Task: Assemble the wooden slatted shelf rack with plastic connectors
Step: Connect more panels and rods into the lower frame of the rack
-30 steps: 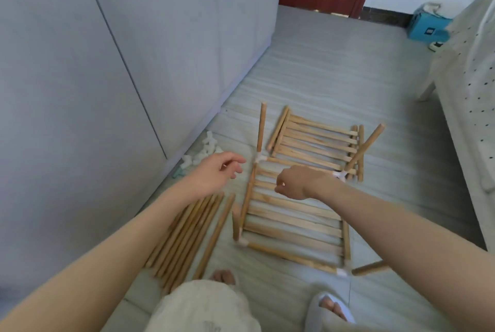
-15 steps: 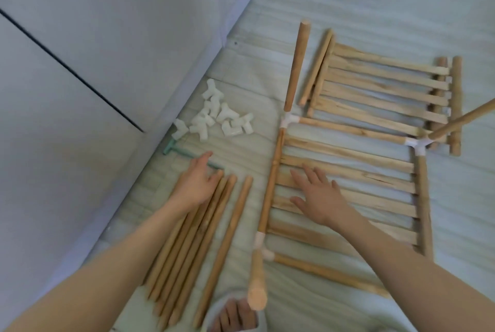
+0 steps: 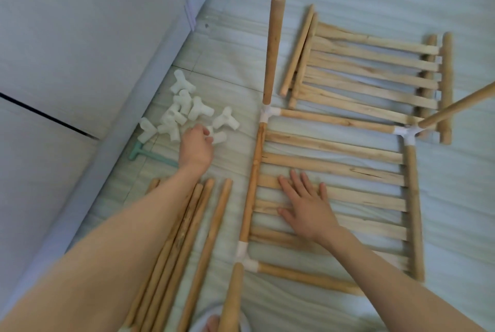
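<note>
Slatted panel [image 3: 334,171] long axis toward viewer; right hand [image 3: 308,208] flat on it; left hand [image 3: 197,145] pinching connector [image 3: 218,138].

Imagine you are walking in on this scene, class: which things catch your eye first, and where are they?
The half-built slatted rack lies flat on the floor in the middle, with a wooden post standing up from its far left corner; the right hand rests flat on its slats. To the left, by the wall, the left hand reaches into a pile of white plastic connectors. Loose dowels lie under that arm.
</note>
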The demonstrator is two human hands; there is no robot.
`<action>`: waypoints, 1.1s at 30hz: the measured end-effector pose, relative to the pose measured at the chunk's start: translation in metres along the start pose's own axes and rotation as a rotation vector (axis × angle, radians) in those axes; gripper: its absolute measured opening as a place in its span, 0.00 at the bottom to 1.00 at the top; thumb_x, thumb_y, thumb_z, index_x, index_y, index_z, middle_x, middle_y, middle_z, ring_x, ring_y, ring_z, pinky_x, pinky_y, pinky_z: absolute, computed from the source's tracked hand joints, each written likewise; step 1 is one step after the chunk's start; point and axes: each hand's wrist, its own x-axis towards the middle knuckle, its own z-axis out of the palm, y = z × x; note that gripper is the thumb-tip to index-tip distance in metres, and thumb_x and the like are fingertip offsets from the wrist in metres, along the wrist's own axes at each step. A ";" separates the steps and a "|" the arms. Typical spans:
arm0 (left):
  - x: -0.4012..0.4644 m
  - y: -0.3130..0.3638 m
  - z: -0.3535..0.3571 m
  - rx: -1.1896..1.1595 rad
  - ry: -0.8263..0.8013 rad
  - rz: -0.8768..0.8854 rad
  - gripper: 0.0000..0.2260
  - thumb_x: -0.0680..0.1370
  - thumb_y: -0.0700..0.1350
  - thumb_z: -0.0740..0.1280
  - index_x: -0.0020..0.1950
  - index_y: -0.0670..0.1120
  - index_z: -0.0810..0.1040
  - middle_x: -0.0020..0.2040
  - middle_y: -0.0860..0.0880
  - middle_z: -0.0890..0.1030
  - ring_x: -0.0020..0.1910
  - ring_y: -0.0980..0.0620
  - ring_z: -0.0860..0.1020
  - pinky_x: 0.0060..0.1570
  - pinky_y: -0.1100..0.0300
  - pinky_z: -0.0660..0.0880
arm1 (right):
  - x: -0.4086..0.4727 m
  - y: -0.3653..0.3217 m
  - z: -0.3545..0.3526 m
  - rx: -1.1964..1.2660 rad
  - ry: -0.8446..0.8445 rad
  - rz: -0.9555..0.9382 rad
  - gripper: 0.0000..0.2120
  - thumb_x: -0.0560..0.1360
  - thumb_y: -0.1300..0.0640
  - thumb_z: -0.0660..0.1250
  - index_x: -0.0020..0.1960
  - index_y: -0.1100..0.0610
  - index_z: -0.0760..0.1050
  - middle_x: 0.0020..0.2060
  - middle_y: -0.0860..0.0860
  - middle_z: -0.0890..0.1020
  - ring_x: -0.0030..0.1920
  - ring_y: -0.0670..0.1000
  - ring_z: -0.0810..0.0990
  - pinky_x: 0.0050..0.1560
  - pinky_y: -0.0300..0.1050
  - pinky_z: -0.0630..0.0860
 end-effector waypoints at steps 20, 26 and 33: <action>-0.251 0.105 -0.221 -0.391 0.082 0.746 0.13 0.71 0.33 0.70 0.44 0.50 0.72 0.47 0.52 0.71 0.49 0.51 0.76 0.51 0.61 0.73 | -0.238 -0.125 -0.217 1.124 0.234 -0.252 0.05 0.77 0.57 0.65 0.49 0.59 0.74 0.36 0.54 0.79 0.30 0.44 0.79 0.34 0.35 0.76; -0.306 0.153 -0.293 -0.496 -0.023 0.777 0.15 0.74 0.45 0.70 0.57 0.55 0.70 0.50 0.56 0.72 0.43 0.60 0.76 0.43 0.72 0.71 | -0.310 -0.127 -0.243 1.180 0.544 -0.337 0.04 0.76 0.67 0.64 0.47 0.60 0.71 0.34 0.55 0.77 0.28 0.46 0.75 0.29 0.36 0.72; -0.350 0.158 -0.290 -0.486 -0.157 0.809 0.09 0.74 0.41 0.70 0.53 0.50 0.78 0.50 0.50 0.81 0.51 0.51 0.79 0.55 0.59 0.73 | -0.339 -0.119 -0.234 1.388 0.418 -0.383 0.07 0.78 0.64 0.61 0.55 0.63 0.74 0.35 0.53 0.77 0.33 0.46 0.74 0.33 0.35 0.72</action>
